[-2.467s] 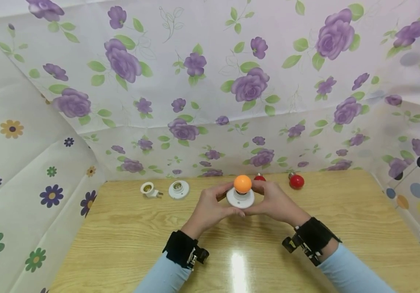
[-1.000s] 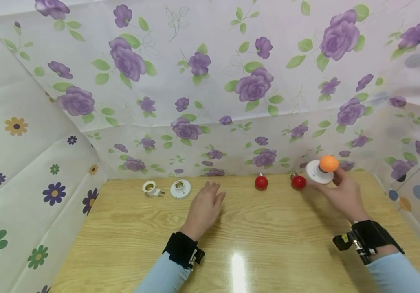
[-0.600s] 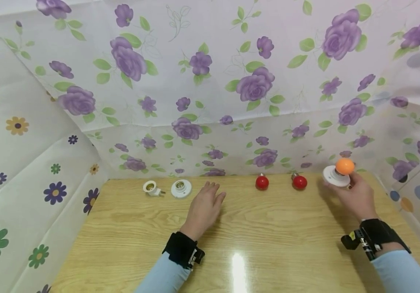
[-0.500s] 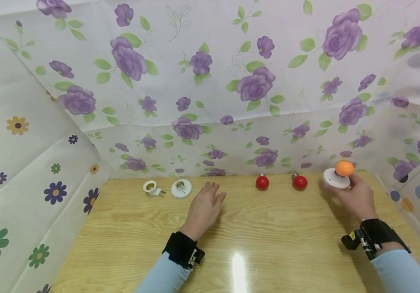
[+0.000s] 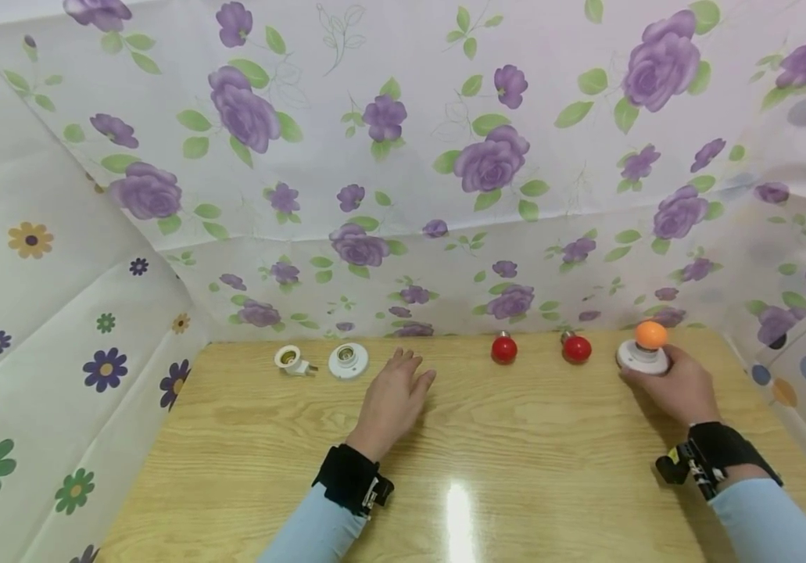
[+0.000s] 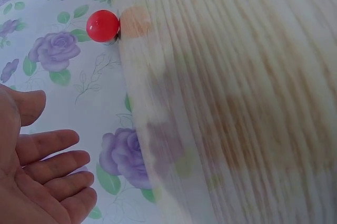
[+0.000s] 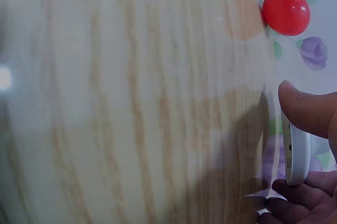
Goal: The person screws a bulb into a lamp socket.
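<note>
At the table's back right, my right hand point(image 5: 682, 385) grips the rim of a round white lamp holder point(image 5: 636, 361). An orange light bulb point(image 5: 651, 335) stands upright in that holder. From the right wrist, the thumb and fingers lie on either side of the holder's white base point(image 7: 298, 155); the bulb is out of sight there. My left hand point(image 5: 390, 403) holds nothing, its fingers relaxed over the wooden table point(image 5: 487, 438). In the left wrist view, the left hand's point(image 6: 45, 176) fingers are loosely bent and free of any object.
Two red bulbs point(image 5: 504, 349) point(image 5: 576, 349) lie along the back edge, left of the orange one. Further left are a round white lamp holder point(image 5: 348, 361) and a white plug-in socket point(image 5: 293, 361), both without bulbs. A flowered cloth point(image 5: 403, 195) rises behind the table.
Both hands held the lamp holder with the orange bulb at the middle. The left hand let go, while the right carried it rightward and lowered it to the table's back right.
</note>
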A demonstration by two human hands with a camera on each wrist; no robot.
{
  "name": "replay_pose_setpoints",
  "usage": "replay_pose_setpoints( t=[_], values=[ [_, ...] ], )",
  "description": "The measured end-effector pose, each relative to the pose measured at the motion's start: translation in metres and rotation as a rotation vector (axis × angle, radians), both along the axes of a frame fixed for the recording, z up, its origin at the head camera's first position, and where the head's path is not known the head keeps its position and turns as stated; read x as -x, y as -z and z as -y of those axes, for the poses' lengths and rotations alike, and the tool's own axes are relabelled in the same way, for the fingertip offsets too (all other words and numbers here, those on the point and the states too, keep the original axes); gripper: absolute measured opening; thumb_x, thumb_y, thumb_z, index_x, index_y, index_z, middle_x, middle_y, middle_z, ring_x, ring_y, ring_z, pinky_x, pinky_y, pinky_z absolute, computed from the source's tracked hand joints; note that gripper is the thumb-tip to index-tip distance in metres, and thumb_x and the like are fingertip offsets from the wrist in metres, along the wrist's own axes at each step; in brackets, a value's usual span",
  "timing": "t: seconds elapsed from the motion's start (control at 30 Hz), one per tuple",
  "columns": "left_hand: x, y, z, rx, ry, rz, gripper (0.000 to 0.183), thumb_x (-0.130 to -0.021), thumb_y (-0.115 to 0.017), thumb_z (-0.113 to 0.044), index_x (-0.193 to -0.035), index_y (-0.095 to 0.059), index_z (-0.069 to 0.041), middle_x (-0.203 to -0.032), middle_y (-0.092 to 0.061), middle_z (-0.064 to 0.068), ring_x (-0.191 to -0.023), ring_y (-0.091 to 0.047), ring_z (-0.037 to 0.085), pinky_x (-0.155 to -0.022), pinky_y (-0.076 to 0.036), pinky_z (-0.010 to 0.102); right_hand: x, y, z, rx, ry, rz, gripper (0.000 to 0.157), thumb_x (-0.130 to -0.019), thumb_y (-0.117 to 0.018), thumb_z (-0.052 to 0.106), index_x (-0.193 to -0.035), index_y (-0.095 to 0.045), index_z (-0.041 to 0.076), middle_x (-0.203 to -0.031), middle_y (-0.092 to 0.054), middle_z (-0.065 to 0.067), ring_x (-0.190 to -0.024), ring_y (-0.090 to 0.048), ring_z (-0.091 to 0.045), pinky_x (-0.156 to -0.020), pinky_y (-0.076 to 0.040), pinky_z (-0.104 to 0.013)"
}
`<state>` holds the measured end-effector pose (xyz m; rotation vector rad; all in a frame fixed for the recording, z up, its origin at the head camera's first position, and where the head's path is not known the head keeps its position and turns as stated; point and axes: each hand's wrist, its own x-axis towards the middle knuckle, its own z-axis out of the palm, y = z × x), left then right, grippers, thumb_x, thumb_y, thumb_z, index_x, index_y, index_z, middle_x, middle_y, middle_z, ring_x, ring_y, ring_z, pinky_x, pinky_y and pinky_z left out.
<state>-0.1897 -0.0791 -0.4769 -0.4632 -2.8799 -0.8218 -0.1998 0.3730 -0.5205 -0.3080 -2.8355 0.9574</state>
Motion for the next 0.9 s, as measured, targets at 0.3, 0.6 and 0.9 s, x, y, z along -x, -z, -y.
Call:
replay_pose_setpoints(
  t=[0.3, 0.6, 0.9],
  values=[
    [-0.0003, 0.0009, -0.0012, -0.001, 0.005, 0.009, 0.053, -0.099, -0.039, -0.047, -0.128, -0.054, -0.005, -0.139, -0.042, 0.012, -0.134, -0.027, 0.024, -0.105, -0.025, 0.04, -0.0007, 0.0018, 0.0022, -0.024, -0.004, 0.018, 0.092, -0.076, -0.068, 0.058, -0.13, -0.04, -0.011, -0.122, -0.047, -0.033, -0.106, -0.047, -0.047, -0.085, -0.04, -0.059],
    [-0.0016, -0.0001, -0.0017, -0.003, 0.008, 0.002, 0.051, -0.098, -0.042, -0.046, -0.126, -0.056, -0.005, -0.138, -0.043, 0.013, -0.133, -0.027, 0.024, -0.105, -0.025, 0.039, 0.0014, 0.0069, -0.0015, -0.038, -0.02, -0.003, 0.094, -0.075, -0.069, 0.058, -0.13, -0.038, -0.011, -0.121, -0.047, -0.034, -0.106, -0.047, -0.048, -0.084, -0.041, -0.059],
    [-0.0033, -0.0006, -0.0016, -0.008, 0.002, 0.019, 0.052, -0.098, -0.042, -0.047, -0.126, -0.056, -0.005, -0.138, -0.042, 0.013, -0.133, -0.028, 0.024, -0.105, -0.025, 0.039, -0.0018, 0.0084, -0.0039, -0.007, -0.036, -0.038, 0.084, -0.076, -0.07, 0.053, -0.126, -0.044, -0.009, -0.119, -0.049, -0.033, -0.105, -0.049, -0.046, -0.083, -0.042, -0.057]
  ],
)
